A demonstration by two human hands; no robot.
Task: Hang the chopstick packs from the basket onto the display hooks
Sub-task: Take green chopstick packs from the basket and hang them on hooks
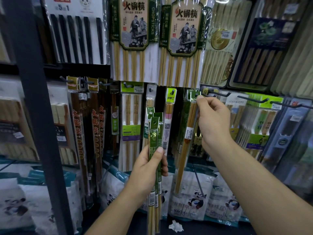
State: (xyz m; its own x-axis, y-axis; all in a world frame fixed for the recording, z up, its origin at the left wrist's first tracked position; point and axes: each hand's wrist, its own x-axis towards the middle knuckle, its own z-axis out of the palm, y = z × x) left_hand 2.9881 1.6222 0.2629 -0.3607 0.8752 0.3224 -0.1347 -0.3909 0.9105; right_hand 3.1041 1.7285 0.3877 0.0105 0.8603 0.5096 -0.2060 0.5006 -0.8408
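Green-sleeved chopstick packs (pixel 155 150), several of them, stand bunched upright in the left hand (pixel 147 173), whose grip is clenched round their middle, so these are not yet hung. Just right and farther in, the right hand (pixel 214 122) pinches the header of one pack (pixel 189 129) at its hook (pixel 196 95); it looks about threaded on. No basket shows.
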